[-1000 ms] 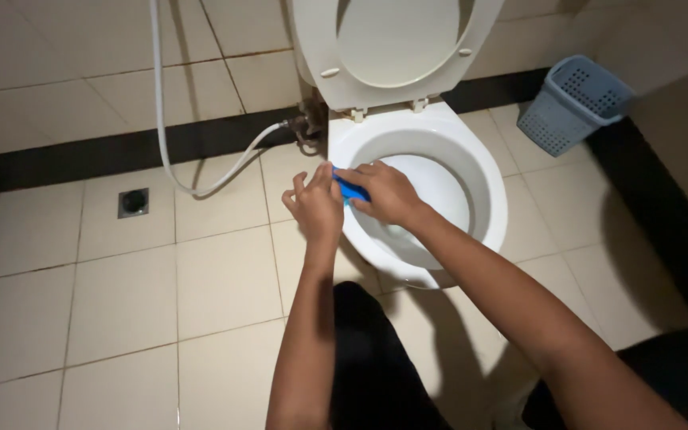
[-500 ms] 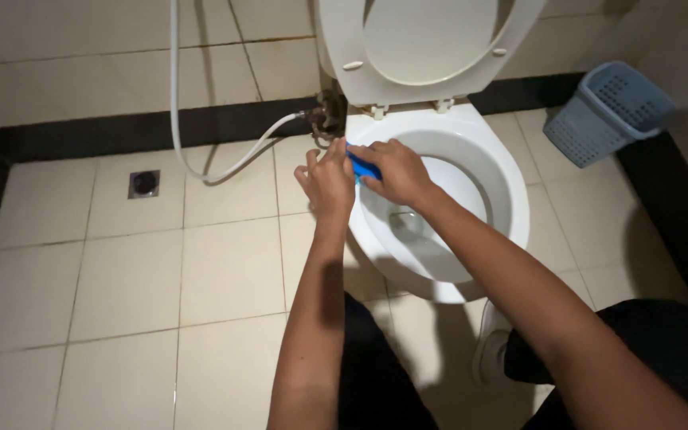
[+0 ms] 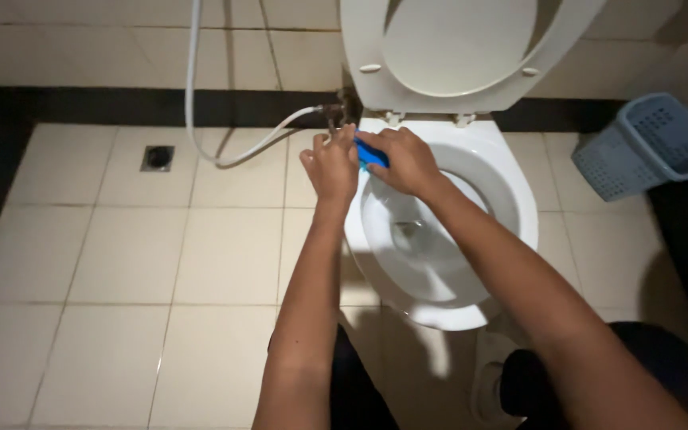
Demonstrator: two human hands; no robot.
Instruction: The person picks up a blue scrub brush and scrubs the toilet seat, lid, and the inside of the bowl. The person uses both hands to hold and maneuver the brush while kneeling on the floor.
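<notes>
Hands, two: right hand [image 3: 404, 163] grips one blue sponge [image 3: 372, 155] on one toilet [image 3: 511, 207] rim, left hand [image 3: 330, 165] loosely curled beside.

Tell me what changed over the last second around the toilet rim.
Both hands moved back along the rim toward the hinge: the right hand presses the blue scrubber there, and the left hand stays beside it. The seat stayed up; the hose and basket are unmoved.

Cream tiled floor [image 3: 121, 263] carries it all: white toilet [image 3: 511, 199] at one o'clock, blue slatted basket [image 3: 646, 147] at three o'clock, square metal drain [image 3: 158, 157] at ten o'clock, white hose [image 3: 224, 155] looping beside it
</notes>
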